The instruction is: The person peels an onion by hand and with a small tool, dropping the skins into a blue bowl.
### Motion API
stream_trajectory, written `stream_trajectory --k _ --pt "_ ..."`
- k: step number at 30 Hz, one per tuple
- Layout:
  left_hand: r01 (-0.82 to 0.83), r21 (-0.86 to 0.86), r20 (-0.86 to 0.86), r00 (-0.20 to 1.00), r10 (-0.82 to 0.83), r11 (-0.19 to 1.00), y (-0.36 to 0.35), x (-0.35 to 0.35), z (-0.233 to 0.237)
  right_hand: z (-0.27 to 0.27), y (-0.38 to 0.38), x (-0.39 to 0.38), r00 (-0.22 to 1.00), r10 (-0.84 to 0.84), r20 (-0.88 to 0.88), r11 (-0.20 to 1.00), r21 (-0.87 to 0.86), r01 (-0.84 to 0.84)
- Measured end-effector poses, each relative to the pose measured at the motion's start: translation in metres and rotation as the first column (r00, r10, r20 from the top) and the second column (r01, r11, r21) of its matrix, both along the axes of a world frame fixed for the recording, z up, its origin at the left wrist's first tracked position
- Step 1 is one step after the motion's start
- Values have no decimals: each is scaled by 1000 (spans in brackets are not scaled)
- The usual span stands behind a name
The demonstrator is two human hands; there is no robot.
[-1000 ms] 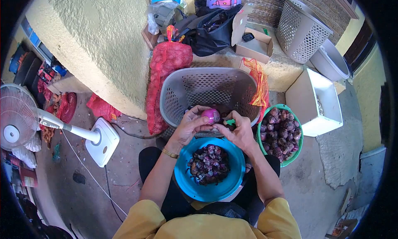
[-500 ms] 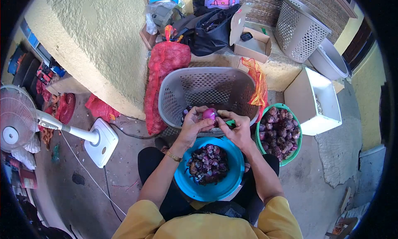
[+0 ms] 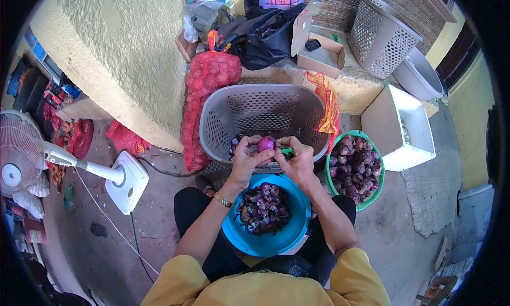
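Observation:
A shiny purple onion (image 3: 266, 143) is held in the fingers of my left hand (image 3: 248, 160), above the near rim of the grey laundry basket (image 3: 212, 101). My right hand (image 3: 297, 162) is closed on a small green-handled tool (image 3: 287, 151), its working end hidden. The right fingertips meet the onion's right side. Below my hands, between my knees, sits a blue basin (image 3: 236, 242) with onion skins and trimmings (image 3: 264, 208) in it. More onions show inside the laundry basket, partly covered by my left hand.
To the right stands a green basket (image 3: 366, 204) full of unpeeled onions, beside a white box (image 3: 380, 120). A red mesh sack (image 3: 212, 75) of onions leans behind on the left. A fan (image 3: 126, 181) stands at the left with cords on the floor.
My hands stay together at the onion. The right hand and the green-handled tool have shifted slightly and turned against it. The whole view has moved a little.

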State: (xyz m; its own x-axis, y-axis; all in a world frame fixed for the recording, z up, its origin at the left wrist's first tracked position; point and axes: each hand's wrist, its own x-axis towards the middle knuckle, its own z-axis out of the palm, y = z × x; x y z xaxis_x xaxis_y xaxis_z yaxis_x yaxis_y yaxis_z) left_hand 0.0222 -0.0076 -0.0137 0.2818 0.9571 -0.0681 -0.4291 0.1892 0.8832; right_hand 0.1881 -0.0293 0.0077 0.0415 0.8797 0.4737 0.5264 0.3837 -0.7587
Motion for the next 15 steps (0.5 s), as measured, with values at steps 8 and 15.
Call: stream_trajectory --k 8,15 --pt "11 -13 30 1000 -11 1000 4 -7 7 -2 12 10 963 -85 -255 992 -117 56" --pt "6 3 107 994 -7 1000 15 -25 9 24 -11 35 877 450 -169 844 -242 -479"
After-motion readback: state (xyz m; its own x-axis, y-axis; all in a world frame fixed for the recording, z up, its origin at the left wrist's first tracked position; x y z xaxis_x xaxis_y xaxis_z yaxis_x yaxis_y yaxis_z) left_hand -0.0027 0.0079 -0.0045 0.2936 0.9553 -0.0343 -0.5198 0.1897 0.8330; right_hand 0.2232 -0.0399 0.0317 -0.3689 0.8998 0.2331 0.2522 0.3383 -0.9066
